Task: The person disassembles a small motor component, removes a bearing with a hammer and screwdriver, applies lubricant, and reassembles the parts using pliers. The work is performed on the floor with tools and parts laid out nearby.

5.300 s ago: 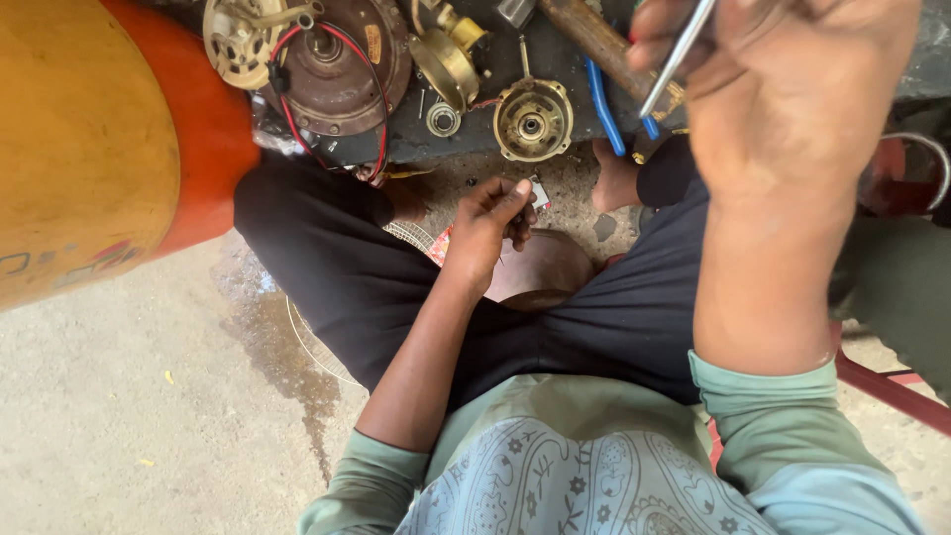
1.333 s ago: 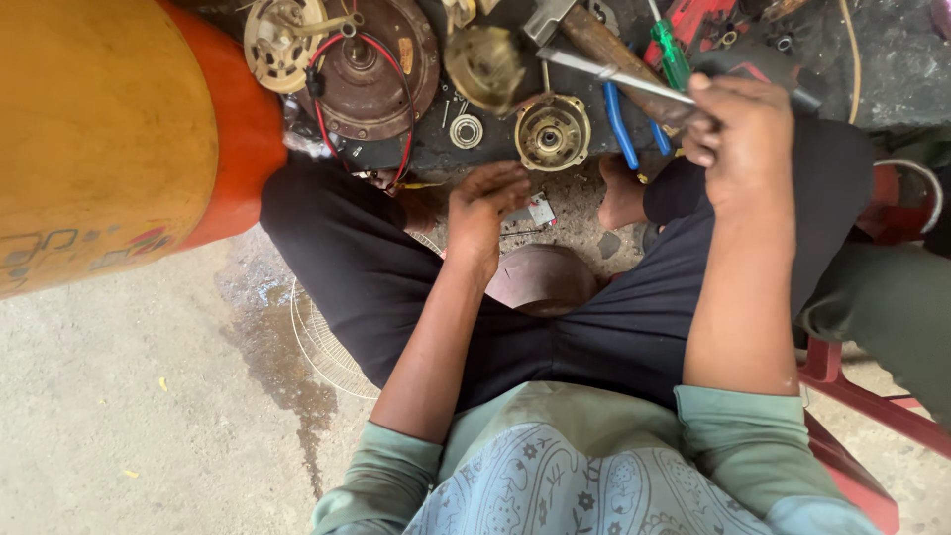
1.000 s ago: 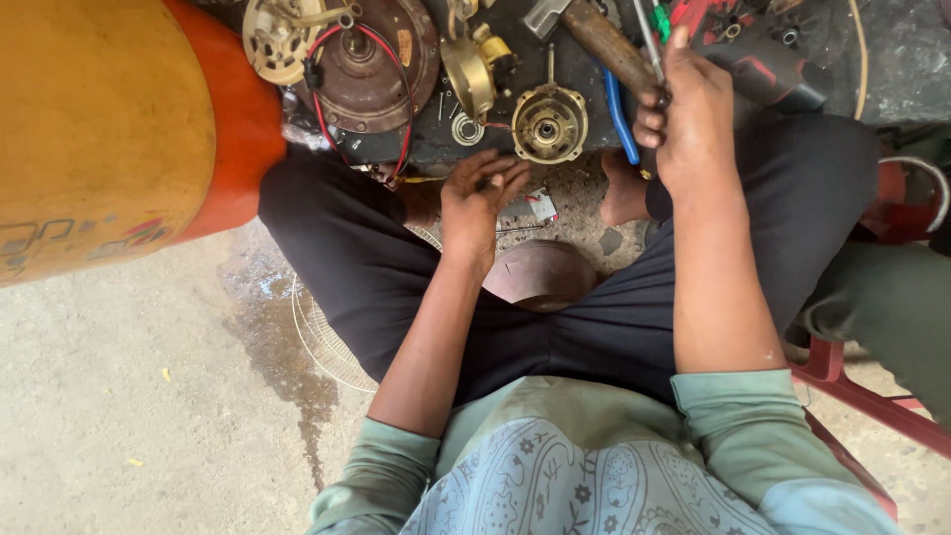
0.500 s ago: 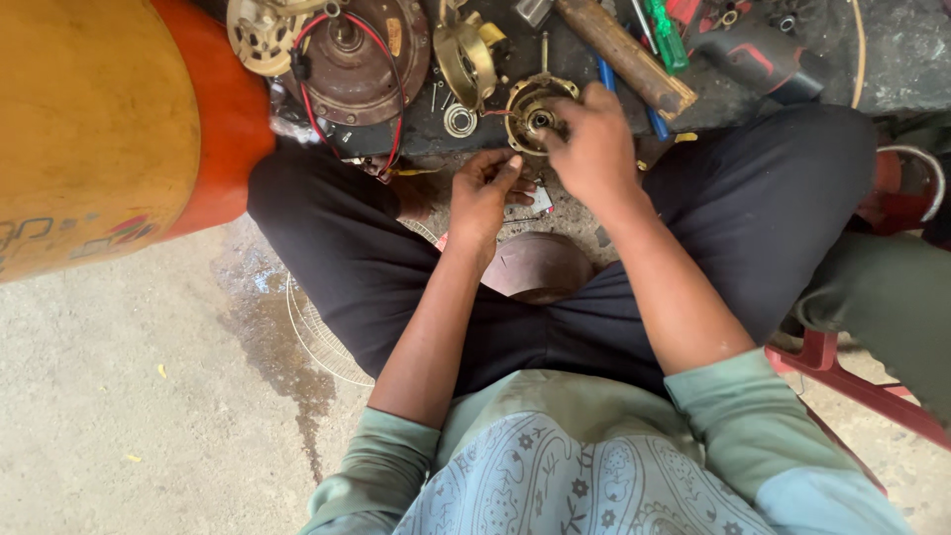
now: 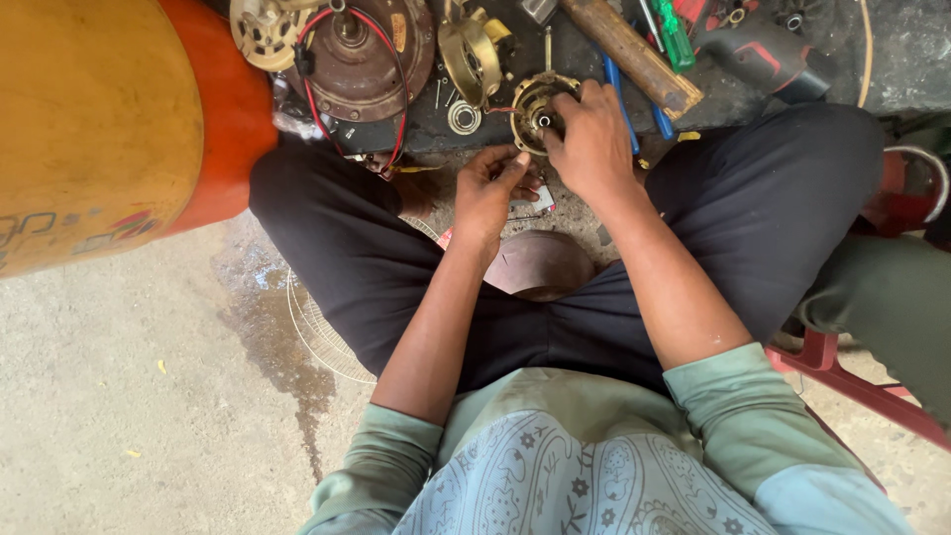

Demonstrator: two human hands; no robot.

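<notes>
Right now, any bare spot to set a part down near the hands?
Bare concrete floor lies left of the left knee, below the orange cylinder, past a damp streak. The dark work surface is crowded: brown motor housing, brass round part under the right hand, wooden handle, drill. The left hand fills the gap between the knees.

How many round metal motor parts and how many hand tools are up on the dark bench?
Round gold motor housings: 3
Round brown motor cover with red and black wires: 1
Small silver ring: 1
Wooden-handled hammer: 1
Green-handled screwdriver: 1
Blue-handled tool: 1
Total: 8
</notes>
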